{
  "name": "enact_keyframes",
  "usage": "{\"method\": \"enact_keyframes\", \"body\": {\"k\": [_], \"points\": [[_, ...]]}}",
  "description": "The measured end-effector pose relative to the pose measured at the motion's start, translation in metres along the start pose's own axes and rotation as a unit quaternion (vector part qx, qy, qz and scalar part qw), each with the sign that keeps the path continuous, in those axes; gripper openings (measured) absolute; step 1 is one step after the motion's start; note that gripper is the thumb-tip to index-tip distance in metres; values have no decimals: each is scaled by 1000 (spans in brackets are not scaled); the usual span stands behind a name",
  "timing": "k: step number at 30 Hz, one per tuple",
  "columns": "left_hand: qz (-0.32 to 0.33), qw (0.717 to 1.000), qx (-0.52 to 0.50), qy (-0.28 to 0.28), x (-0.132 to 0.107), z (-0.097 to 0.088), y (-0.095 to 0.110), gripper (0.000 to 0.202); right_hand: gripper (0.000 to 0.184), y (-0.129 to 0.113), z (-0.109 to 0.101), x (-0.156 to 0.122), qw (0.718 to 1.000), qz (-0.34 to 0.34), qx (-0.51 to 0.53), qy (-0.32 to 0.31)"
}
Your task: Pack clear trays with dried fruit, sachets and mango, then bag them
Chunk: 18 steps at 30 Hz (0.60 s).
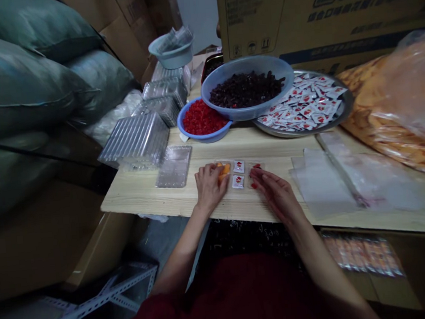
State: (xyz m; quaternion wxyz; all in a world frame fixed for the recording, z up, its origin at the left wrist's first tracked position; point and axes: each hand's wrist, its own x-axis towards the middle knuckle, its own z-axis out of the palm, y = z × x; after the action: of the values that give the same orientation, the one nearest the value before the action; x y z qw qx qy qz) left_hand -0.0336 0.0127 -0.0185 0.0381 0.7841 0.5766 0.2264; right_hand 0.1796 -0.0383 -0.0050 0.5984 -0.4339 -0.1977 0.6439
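A small clear plastic tray [249,180] lies on the table before me. Orange pieces [224,169] fill its left end, two white printed sachets [239,166] sit in the middle, and red pieces [256,166] are at the right end. My left hand [210,187] curls around the tray's left end, its fingertips at the orange pieces. Over the right end is my right hand [278,191], its fingers drawn together near the red pieces. Whatever is between those fingertips, possibly a dark piece, is too small to make out.
Behind the tray stand a bowl of red pieces [203,138], a bowl of dark pieces [256,111] and a metal basin of sachets [288,134]. Stacked clear trays [136,139] are at left; plastic bags [322,184] lie at right. A large carton [259,16] is behind.
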Motion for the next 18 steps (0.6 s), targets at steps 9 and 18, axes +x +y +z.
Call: {"method": "enact_keyframes", "body": {"k": [9,18], "points": [[-33,998,58,-8,0,6,-7,42,27,2,4,-7,1000,-16,-6,-3],[-11,958,-266,111,-1,-34,47,31,22,-6,27,14,999,-19,47,-13]]}}
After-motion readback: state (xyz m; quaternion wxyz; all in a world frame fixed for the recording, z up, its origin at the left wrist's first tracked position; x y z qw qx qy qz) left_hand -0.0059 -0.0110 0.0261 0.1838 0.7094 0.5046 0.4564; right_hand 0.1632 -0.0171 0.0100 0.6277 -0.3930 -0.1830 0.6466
